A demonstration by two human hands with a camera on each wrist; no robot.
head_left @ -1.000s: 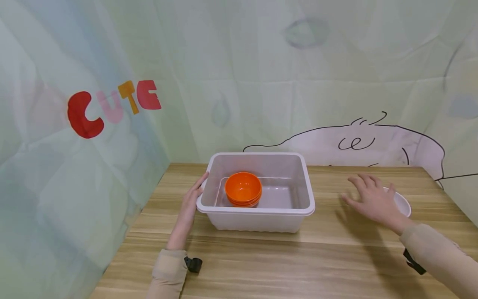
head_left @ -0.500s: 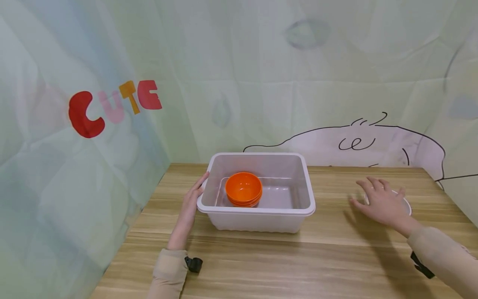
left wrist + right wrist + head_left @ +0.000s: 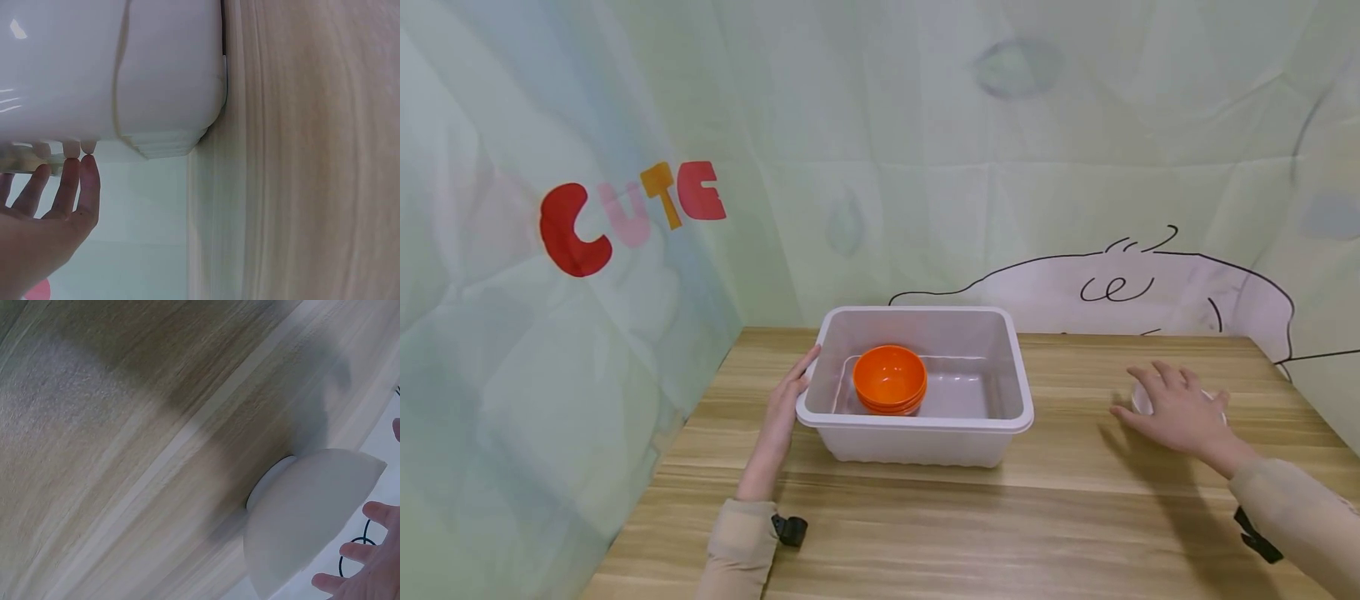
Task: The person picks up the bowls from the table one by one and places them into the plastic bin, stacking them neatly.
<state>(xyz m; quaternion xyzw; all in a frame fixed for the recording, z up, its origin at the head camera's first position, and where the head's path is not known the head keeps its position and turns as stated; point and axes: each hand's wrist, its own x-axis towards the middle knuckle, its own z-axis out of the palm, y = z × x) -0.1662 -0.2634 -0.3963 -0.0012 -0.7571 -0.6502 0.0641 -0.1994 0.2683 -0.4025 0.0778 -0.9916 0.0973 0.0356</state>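
A light grey plastic bin (image 3: 917, 443) stands on the wooden table, and inside it on the left sits a stack of orange bowls (image 3: 889, 379). My left hand (image 3: 777, 421) rests its fingers against the bin's left side; the left wrist view shows these fingertips (image 3: 72, 165) right at the outer wall. Over on the right, my right hand (image 3: 1182, 417) is spread above a small white bowl (image 3: 306, 519). From the head this bowl is mostly covered by the hand. In the right wrist view it stands upright, with the fingers (image 3: 359, 552) beside and above its rim.
The wooden table (image 3: 925, 533) reaches back to a pale printed cloth (image 3: 880, 167), which hangs close behind the bin. Another hanging stretch of cloth, bearing coloured letters (image 3: 576, 229), borders the table on the left.
My right hand has shifted right and slightly down, coming over the white bowl and covering more of it. The left hand, the bin and the orange bowls stay where they were.
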